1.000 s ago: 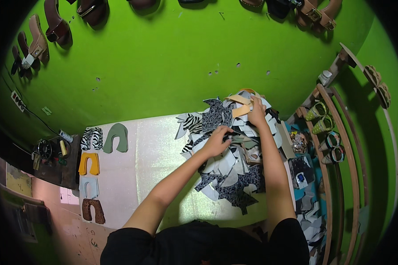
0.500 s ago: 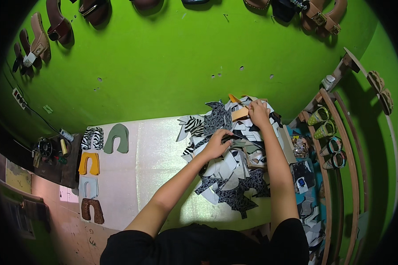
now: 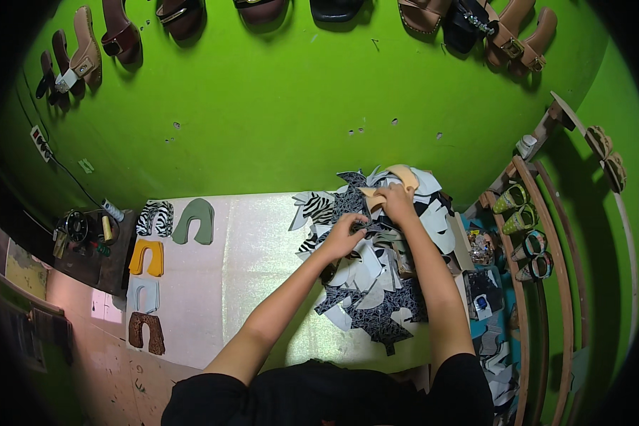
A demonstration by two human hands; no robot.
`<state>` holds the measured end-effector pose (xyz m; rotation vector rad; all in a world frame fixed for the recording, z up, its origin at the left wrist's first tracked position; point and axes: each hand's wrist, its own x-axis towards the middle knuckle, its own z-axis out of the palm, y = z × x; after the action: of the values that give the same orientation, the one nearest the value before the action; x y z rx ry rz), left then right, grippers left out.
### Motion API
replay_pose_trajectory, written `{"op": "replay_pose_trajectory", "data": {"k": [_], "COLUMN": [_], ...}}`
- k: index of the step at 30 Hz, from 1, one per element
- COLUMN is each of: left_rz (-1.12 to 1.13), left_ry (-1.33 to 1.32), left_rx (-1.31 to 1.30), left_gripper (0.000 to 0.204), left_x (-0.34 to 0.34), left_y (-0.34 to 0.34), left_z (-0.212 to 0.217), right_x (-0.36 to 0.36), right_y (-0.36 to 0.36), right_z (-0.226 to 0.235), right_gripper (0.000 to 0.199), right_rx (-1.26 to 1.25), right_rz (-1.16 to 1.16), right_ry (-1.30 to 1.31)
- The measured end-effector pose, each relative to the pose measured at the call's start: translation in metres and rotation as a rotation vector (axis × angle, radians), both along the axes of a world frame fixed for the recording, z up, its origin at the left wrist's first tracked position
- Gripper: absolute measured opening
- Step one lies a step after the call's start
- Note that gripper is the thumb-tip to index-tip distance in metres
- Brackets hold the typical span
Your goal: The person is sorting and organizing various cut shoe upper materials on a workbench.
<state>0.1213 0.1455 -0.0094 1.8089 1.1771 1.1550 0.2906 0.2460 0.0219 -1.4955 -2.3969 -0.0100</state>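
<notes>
- My left hand point(image 3: 344, 238) rests palm-down on the pile of cut shoe-upper pieces point(image 3: 376, 277) at the right end of the bench point(image 3: 255, 284), fingers curled onto a dark patterned piece; whether they actually pinch it I cannot tell.
- My right hand point(image 3: 396, 202) is farther toward the back edge of the bench, at the top of the same pile, with its fingers closed on a tan upper piece point(image 3: 397, 177).
- That tan piece is a curved, arch-like shape; it sits at the far edge of the pile, close to the green wall point(image 3: 298, 106), and overlaps pale grey pieces beside it.
- The pile mixes zebra-striped, dark speckled, grey and white cut-outs, heaped over one another; it covers the right third of the bench up to its right edge.
- At the left end of the bench, well apart from my hands, single pieces lie flat: a zebra-striped piece point(image 3: 154, 217) and a grey-green piece point(image 3: 195, 221) side by side near the back edge, then a yellow piece point(image 3: 147, 258), a pale grey piece point(image 3: 143, 293) and a brown piece point(image 3: 146, 332) in a line toward the front-left corner.
- Sandals point(image 3: 121, 32) hang along the top of the wall.
- A wooden rack point(image 3: 539, 234) stands just off the right edge of the bench, holding more sandals.
</notes>
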Motion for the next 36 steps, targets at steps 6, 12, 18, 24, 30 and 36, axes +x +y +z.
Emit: {"op": "replay_pose_trajectory", "data": {"k": [6,12,18,24,30,36], "left_rz": [0.228,0.111,0.147,-0.003,0.012,-0.044], "left_ry": [0.095,0.23,0.213,-0.139,-0.184,-0.183], "left_rx": [0.141,-0.064,-0.155,-0.286,-0.347,-0.413], "left_gripper": [0.056,0.054,0.029,0.022,0.026,0.027], "left_x": [-0.009,-0.025,-0.052,-0.061,-0.054,-0.06], "left_y": [-0.022,-0.051,-0.08,-0.096,-0.109,-0.128], "left_z": [0.002,0.003,0.023,0.027,0.045,0.06], "right_x": [-0.026,-0.044,-0.054,-0.055,-0.031,-0.013], "right_y": [-0.061,-0.11,-0.143,-0.163,-0.169,-0.188], "right_z": [0.008,0.016,0.052,0.071,0.06,0.055], "right_gripper": [0.019,0.03,0.035,0.042,0.03,0.025], "right_rx": [-0.166,-0.205,-0.141,-0.187,-0.181,-0.272], "right_rz": [0.112,0.297,0.338,0.174,0.065,0.158], "right_ry": [-0.006,0.031,0.224,0.229,0.252,0.373]}}
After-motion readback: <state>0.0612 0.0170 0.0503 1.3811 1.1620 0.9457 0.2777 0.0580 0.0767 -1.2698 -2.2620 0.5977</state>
